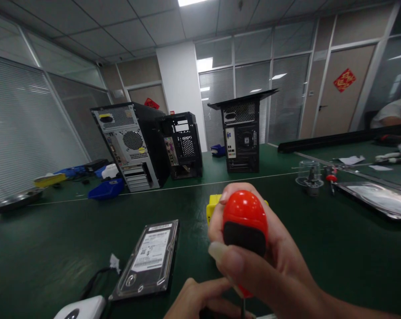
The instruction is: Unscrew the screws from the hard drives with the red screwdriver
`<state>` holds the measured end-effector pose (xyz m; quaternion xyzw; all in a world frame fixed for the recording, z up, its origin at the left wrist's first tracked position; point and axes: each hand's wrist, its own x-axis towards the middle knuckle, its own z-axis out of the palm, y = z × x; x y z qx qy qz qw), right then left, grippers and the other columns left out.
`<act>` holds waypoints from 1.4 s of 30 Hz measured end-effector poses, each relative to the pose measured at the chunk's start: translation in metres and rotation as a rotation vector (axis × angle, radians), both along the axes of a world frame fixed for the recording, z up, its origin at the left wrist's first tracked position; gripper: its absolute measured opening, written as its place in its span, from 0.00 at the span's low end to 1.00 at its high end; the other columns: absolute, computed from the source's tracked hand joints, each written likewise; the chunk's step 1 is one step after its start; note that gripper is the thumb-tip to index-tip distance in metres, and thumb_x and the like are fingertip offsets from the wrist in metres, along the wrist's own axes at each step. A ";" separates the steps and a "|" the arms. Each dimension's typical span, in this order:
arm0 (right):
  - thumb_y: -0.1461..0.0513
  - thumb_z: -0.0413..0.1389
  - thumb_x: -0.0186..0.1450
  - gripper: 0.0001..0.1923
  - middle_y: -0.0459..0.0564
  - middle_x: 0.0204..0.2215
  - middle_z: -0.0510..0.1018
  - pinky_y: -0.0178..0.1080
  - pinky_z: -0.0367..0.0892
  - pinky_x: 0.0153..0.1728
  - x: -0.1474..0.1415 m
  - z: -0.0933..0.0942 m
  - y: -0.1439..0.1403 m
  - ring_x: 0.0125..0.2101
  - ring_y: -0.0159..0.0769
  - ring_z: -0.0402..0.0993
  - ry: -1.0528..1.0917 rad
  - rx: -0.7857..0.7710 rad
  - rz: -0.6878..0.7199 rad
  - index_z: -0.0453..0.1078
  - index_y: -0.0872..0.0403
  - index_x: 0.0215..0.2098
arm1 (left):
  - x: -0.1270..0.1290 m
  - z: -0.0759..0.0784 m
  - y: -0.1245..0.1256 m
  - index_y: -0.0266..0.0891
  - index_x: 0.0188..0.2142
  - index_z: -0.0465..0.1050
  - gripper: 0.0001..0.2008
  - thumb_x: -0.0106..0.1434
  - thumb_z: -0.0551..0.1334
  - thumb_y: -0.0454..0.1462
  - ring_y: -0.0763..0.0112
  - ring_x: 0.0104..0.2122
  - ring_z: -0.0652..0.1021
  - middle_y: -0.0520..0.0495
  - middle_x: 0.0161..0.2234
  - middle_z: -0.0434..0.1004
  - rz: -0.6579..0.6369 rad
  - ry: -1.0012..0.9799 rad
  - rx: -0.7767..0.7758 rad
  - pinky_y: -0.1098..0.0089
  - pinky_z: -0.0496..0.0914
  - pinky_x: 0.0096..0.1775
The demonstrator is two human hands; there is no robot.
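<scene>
Screwdriver (245, 221) stands upright in the right hand (263, 261), which wraps tight around its red handle, low over the desk (37, 248). The left hand (200, 301) curls below by the tip; I cannot tell what it holds. Best to press straight down, turn slowly.

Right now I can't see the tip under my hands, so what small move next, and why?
Probably tilt your head down first. The right hand grips the red-and-black-handled screwdriver upright, its shaft running out of the frame's bottom edge beside the left hand, so the tip's seat cannot be checked.
</scene>
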<state>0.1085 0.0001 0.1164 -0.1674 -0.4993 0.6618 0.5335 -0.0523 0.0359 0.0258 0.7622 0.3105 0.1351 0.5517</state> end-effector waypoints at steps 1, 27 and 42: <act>0.56 0.68 0.58 0.22 0.36 0.23 0.64 0.26 0.56 0.23 0.000 -0.001 0.000 0.21 0.21 0.57 -0.006 0.026 0.000 0.62 0.47 0.42 | 0.000 0.000 0.000 0.52 0.56 0.71 0.25 0.60 0.69 0.38 0.55 0.52 0.77 0.51 0.46 0.81 -0.002 0.001 0.003 0.45 0.50 0.62; 0.55 0.69 0.56 0.23 0.36 0.22 0.61 0.27 0.54 0.22 0.000 0.000 0.001 0.21 0.22 0.56 -0.006 -0.003 -0.024 0.62 0.48 0.40 | 0.001 -0.003 0.001 0.49 0.55 0.73 0.25 0.59 0.70 0.42 0.54 0.46 0.80 0.47 0.44 0.83 0.009 -0.011 -0.002 0.59 0.71 0.51; 0.57 0.63 0.63 0.16 0.37 0.22 0.64 0.28 0.53 0.21 -0.001 -0.012 0.007 0.20 0.23 0.55 0.022 0.091 -0.063 0.61 0.48 0.42 | 0.003 -0.017 0.006 0.47 0.62 0.64 0.39 0.51 0.73 0.37 0.55 0.44 0.81 0.45 0.47 0.81 -0.001 -0.123 -0.074 0.64 0.75 0.45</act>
